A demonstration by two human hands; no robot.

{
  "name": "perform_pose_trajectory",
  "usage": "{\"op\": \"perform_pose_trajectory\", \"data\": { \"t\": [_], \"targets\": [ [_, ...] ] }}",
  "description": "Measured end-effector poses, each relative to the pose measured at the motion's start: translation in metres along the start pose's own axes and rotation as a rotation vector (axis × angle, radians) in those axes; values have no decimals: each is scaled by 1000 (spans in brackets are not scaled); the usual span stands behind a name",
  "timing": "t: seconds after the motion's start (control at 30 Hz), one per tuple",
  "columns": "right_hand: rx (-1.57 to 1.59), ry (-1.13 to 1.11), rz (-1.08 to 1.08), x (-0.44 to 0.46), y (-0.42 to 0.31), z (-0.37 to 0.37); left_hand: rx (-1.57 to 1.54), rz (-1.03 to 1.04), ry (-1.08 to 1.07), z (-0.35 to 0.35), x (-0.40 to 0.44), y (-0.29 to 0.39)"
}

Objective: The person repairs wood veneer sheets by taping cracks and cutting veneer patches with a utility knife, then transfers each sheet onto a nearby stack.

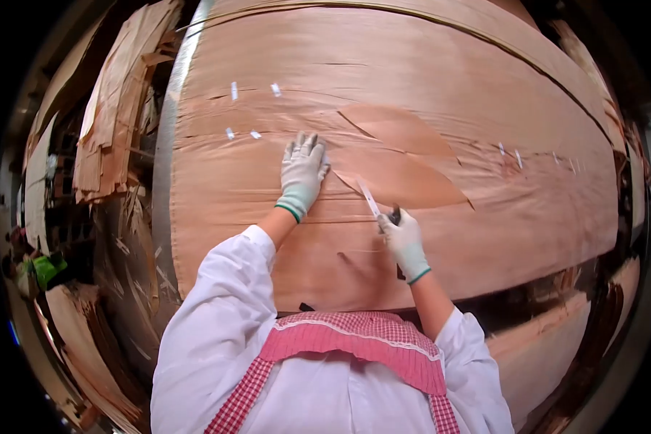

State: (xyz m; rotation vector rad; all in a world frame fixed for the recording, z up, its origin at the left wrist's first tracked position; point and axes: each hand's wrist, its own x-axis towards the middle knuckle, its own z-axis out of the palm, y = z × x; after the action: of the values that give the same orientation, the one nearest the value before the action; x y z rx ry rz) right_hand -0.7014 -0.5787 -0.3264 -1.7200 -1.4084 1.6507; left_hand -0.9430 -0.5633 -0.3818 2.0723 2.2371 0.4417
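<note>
A large reddish-brown wood veneer sheet [267, 54] lies spread in front of me, with wrinkles and splits running across its middle. My left hand [303, 171], in a pale glove with a green cuff, rests flat on the sheet with the fingers stretched out. Lower right of it, my gloved right hand [405, 242] is closed around the dark handle of a knife [369, 198]. The long, pale blade points up and left, its tip at the left part of a leaf-shaped veneer piece [405, 177]. Just above that lies a second veneer piece [401, 130].
Short white tape strips [275, 90] sit on the sheet's left part, and more tape [518, 158] is at the right. Stacked veneer [116, 108] stands at the left, with another stack [546, 354] at lower right. Something bright green [48, 270] shows far left.
</note>
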Motion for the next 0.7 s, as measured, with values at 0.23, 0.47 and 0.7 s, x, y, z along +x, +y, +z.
{"op": "perform_pose_trajectory", "data": {
  "t": [0.23, 0.47, 0.7],
  "targets": [
    [-473, 115, -243, -18, 63, -44, -183, 564, -167, 0, -57, 84],
    [111, 374, 28, 21, 37, -163, -214, 685, -76, 35, 16, 176],
    [-675, 364, -127, 54, 93, -212, -140, 794, -76, 71, 37, 250]
  ]
}}
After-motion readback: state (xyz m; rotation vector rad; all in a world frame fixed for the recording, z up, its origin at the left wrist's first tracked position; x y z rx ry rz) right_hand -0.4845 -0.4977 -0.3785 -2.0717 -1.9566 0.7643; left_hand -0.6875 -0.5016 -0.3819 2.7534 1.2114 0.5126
